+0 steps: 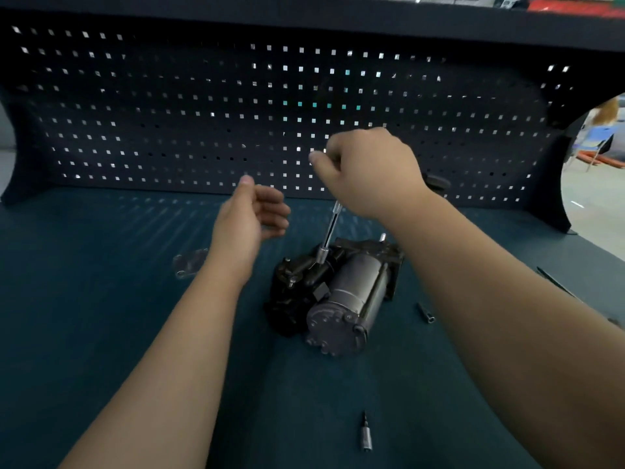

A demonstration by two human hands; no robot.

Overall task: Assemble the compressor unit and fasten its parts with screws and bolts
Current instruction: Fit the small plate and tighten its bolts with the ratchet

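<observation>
So the right hand (368,172) has its grip wrapped tight in a fist around the handle of a slim silver socket driver (329,231). The handle itself is totally buried in the fist, you only see the shiny shaft coming out below it. The shaft tilts down and to the left, and the socket end sits on top of the black part of the compressor unit with a grey metal motor cylinder (338,292). Can't make out the actual bolt under the socket, too dark and blurry there.

The left hand (252,214) is holding nothing. Its grip is loose and half open, fingers curled, thumb sticking up, hovering in the air to the left of the driver and clear of the compressor. Both forearms are bare and come in from the bottom edge.

The compressor lies about mid-way across the dark teal tabletop (101,299), closer to the back edge where the black perforated pegboard (169,113) stands. A small silver socket bit (366,433) lies near the front edge, and a short metal bolt-like piece (425,313) lies just right of the compressor. There's a faint clear plastic something (189,262) by the left wrist, hard to tell what.
</observation>
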